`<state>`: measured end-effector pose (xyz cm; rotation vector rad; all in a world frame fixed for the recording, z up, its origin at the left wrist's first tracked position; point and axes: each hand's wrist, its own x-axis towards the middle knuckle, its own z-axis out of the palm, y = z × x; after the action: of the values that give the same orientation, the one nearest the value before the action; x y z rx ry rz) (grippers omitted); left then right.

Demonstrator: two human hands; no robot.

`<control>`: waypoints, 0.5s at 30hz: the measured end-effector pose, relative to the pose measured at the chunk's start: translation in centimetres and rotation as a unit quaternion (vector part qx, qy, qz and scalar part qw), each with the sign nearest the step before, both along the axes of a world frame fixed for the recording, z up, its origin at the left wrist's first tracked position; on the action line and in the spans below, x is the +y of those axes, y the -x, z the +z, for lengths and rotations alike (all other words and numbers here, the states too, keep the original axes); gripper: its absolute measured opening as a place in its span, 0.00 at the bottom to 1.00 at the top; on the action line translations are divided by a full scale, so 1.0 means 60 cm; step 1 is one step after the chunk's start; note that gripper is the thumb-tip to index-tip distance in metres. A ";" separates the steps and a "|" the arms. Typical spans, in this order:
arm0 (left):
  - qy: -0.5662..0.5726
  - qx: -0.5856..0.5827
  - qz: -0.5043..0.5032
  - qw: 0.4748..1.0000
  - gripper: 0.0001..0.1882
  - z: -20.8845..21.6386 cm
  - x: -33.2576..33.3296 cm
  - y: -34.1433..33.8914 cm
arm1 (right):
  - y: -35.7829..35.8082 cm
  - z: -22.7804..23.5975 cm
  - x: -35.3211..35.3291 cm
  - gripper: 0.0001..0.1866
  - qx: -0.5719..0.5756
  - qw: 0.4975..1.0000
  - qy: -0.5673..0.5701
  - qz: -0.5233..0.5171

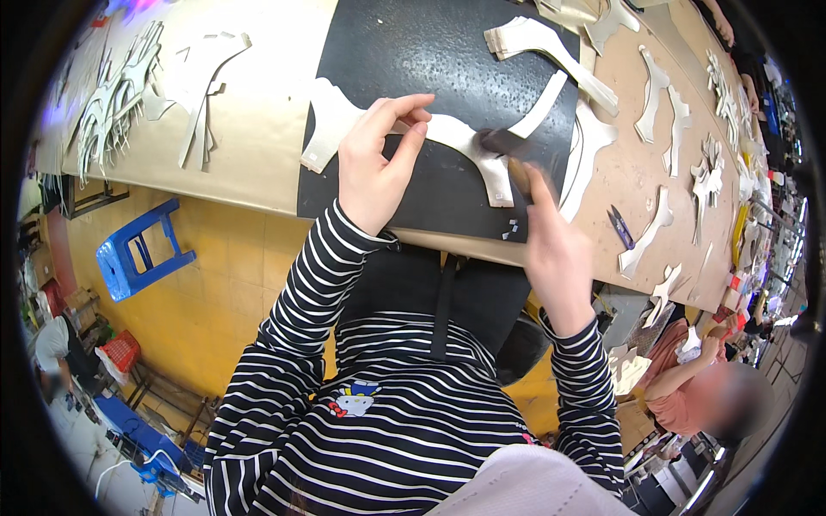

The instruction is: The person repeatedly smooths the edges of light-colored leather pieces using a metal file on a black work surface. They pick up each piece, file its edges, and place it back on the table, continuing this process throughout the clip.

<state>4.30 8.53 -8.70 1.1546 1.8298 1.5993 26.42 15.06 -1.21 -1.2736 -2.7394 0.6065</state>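
A black mat (387, 43) bears the curved pale piece (452, 131), stretching from nine to five o'clock. The left hand (375, 168), at eight, curls thumb and fingers narrowly apart, apparently empty; the right hand (559, 249), at four, grips a blurred tool (501, 143), probably a hammer. Pressing seems underway; striking next calls for clear left fingertips.

surface (249, 163) brightly lit, glare scattered over the black mat (379, 52), right hand (559, 249) and tool (497, 142) blurred by motion, straight edges bowed by fisheye distortion, corners darkened to black, upper left tinged purple
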 end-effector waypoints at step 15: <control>-0.006 -0.052 -0.015 0.999 0.13 -0.005 -0.005 0.004 | -0.005 0.029 -0.033 0.25 0.108 0.992 -0.054 -0.033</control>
<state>4.04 8.25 -8.98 1.0775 1.7322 1.6242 26.73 13.06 0.56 -1.1936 -2.5069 0.5469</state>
